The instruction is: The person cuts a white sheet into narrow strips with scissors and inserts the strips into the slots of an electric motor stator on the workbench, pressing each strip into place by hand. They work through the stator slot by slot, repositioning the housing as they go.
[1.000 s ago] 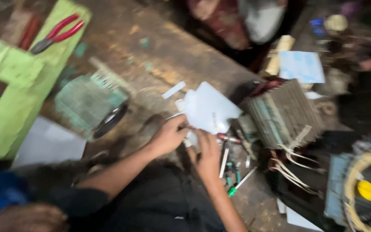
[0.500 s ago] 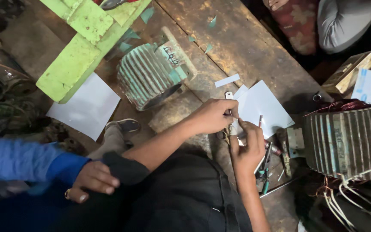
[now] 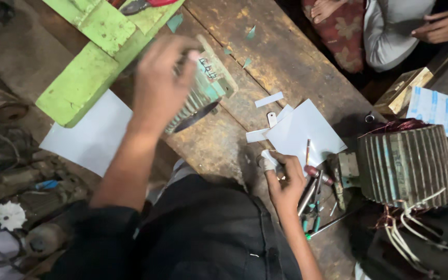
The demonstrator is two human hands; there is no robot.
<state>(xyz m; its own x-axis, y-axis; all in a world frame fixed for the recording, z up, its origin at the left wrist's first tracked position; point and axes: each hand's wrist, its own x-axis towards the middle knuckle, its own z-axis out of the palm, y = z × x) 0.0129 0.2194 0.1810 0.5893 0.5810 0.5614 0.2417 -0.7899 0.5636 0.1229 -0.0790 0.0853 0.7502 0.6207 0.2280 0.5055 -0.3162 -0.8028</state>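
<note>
the left hand [image 3: 163,83] is up over the green motor [image 3: 203,91] that lies on its side on the wooden bench [image 3: 286,57]. the hand is blurry. its fingers bend down onto the top of the motor, but you cannot tell if they really hold it or only touch it. the motor sits near the middle of the bench, just beside a green wooden block [image 3: 84,78] and above a white sheet [image 3: 92,132] on the left.

the right hand [image 3: 285,179] is lower down, near the edge of the bench. its fingers are curled in close, and one finger has a white wrap on it. you cannot tell what is in the hand, if anything. it rests at the corner of a white paper [image 3: 304,129]. small white paper strips [image 3: 268,99] lie close by on the wood.

just beside the right hand is a little pile of tools [image 3: 315,202] with thin metal bars and green handles. to the right of them stands a big grey motor [image 3: 408,163] with ribs, copper wire on top and white wires [image 3: 416,228] hanging out below.

at the top right another person [image 3: 395,26] sits by the bench, and a hand of theirs shows.
</note>
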